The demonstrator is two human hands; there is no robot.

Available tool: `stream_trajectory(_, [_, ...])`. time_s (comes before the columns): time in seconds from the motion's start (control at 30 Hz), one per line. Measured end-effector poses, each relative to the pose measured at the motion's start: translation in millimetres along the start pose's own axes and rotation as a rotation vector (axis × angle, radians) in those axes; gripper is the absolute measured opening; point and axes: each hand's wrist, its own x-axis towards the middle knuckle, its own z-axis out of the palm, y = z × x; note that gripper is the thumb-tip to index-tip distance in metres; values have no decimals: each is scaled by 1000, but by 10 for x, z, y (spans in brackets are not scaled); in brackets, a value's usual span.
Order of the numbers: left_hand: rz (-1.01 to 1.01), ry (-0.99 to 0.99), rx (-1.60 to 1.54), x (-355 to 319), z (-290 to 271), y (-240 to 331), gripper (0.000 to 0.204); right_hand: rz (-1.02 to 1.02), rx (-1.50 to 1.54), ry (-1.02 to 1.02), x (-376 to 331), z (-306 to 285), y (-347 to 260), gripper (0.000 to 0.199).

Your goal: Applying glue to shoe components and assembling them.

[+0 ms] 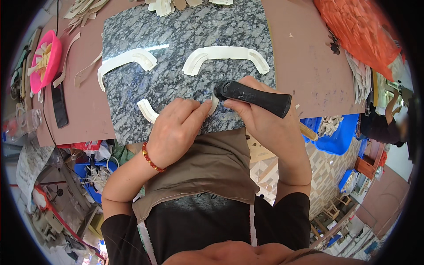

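Note:
My right hand (269, 119) is closed around a hammer with a black head (256, 97). The round end of the head is over one end of a white curved strip (147, 110) on the speckled grey stone slab (176, 35). What looks like the hammer's wooden handle (308, 131) sticks out past my right wrist. My left hand (176, 126) lies over the strip's middle and hides it, fingertips pressing near the hammer. Two more white curved strips, one on the left (126, 61) and one on the right (227, 54), lie farther back on the slab.
The slab sits on a brown table (304, 75). On the left are a pink bowl (46, 62) and a black phone-like slab (59, 106). White pieces (163, 6) lie at the back. Orange plastic (357, 31) covers the back right. Blue bins, right (338, 143) and left (88, 185), hold white scraps.

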Motion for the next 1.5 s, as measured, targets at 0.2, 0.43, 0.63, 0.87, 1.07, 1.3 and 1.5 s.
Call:
stream_trajectory(0.2, [58, -50, 149, 27, -8, 76, 44, -32, -24, 3, 13, -25, -24, 21])
stream_trajectory(0.43, [36, -78, 214, 37, 20, 98, 35, -181, 9, -11, 28, 43, -15, 25])
stream_trajectory(0.63, [-32, -59, 104, 65, -7, 81, 24, -168, -70, 12, -23, 16, -73, 22])
stream_trajectory(0.87, [11, -139, -12, 28, -138, -52, 20, -137, -27, -60, -11, -9, -32, 23])
stream_trajectory(1.07, [198, -226, 101, 40, -288, -127, 23, -142, -3, -144, -51, -66, -188, 25])
stream_trajectory(1.3, [273, -309, 149, -45, -466, -216, 36, -149, 61, -217, -50, -32, -304, 24])
stream_trajectory(1.5, [224, -294, 125, -204, -556, -275, 34, -84, 22, -264, -9, -82, -329, 21])
